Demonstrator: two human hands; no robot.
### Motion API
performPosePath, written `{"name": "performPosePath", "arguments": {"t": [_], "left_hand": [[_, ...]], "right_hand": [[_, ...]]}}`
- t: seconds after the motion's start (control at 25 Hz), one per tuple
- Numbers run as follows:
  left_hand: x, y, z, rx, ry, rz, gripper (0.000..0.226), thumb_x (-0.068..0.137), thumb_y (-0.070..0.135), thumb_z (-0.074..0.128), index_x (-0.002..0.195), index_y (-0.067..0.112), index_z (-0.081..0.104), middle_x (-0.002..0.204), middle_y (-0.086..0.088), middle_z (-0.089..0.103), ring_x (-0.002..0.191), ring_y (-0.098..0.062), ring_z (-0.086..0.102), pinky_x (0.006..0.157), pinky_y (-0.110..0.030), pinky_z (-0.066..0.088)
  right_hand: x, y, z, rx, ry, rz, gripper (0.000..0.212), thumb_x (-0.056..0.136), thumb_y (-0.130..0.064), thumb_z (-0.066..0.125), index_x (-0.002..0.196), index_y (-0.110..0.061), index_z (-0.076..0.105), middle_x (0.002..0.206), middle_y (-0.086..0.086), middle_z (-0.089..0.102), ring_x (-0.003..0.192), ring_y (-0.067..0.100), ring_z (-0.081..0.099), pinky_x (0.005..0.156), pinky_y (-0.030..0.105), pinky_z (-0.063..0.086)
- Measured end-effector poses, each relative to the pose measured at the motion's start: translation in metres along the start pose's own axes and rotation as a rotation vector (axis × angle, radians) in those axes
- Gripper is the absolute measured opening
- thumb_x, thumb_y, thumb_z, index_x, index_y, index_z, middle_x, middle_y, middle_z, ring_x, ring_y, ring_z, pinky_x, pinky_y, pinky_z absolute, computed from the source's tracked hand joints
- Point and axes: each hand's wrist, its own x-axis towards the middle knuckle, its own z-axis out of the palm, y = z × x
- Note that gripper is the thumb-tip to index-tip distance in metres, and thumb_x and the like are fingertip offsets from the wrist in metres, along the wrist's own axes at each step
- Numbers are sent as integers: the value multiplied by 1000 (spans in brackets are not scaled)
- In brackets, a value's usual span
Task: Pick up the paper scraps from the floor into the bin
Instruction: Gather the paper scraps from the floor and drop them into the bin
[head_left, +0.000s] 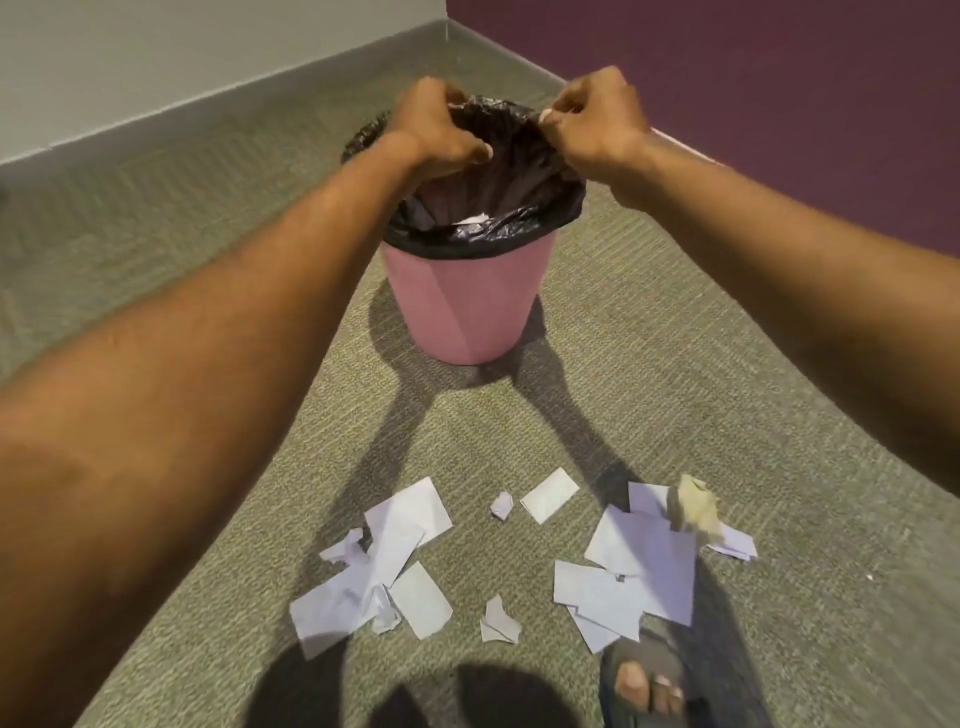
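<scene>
Above the round pink plastic bin (470, 306), I have my left hand (436, 130) and right hand (592, 122) pinched closed on its crinkled black plastic liner (498, 208), which I should stretch evenly over the rim, while the torn white paper scraps (519, 561) lie on the grey-green carpet floor (182, 218) near my foot.

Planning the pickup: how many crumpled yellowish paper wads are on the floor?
1: the yellowish wad lies on the right pile of white scraps, near the foot. Others may hide beneath.
</scene>
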Motion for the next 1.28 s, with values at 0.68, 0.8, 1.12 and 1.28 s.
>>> {"name": "performPosePath", "arguments": {"t": [0.68, 0.8, 1.12, 1.28], "left_hand": [[-267, -33, 244, 479, -986, 269, 107, 73, 72, 61, 152, 28, 5, 160, -17, 0, 147, -40, 2, 112, -66, 13], [-292, -30, 272, 461, -994, 195, 127, 61, 83, 60, 152, 31, -12, 159, -17, -21, 146, -42, -17, 108, -73, 5], [-339, 6, 311, 510, -756, 170, 101, 72, 61, 70, 145, 16, 16, 157, -26, -2, 145, -47, -5, 102, -75, 12], [-340, 9, 310, 544, -626, 225, 61, 79, 34, 75, 129, 17, 47, 144, -20, 34, 135, -42, 32, 97, -62, 35]], "right_hand": [[-234, 274, -37, -586, -1015, 451, 137, 52, -72, 81, 155, -26, 3, 159, 13, 20, 140, 35, 34, 108, 43, 38], [-260, 293, -29, -568, -970, 426, 144, 47, -73, 81, 152, -35, -10, 161, 16, 5, 141, 42, 29, 110, 51, 36], [-287, 311, -9, -471, -592, 385, 79, 85, -43, 68, 147, -31, 23, 130, 19, 45, 116, 41, 50, 94, 50, 49], [-290, 319, 4, -438, -516, 358, 58, 82, -18, 68, 130, -32, 37, 108, 10, 54, 93, 27, 56, 80, 39, 53]]}}
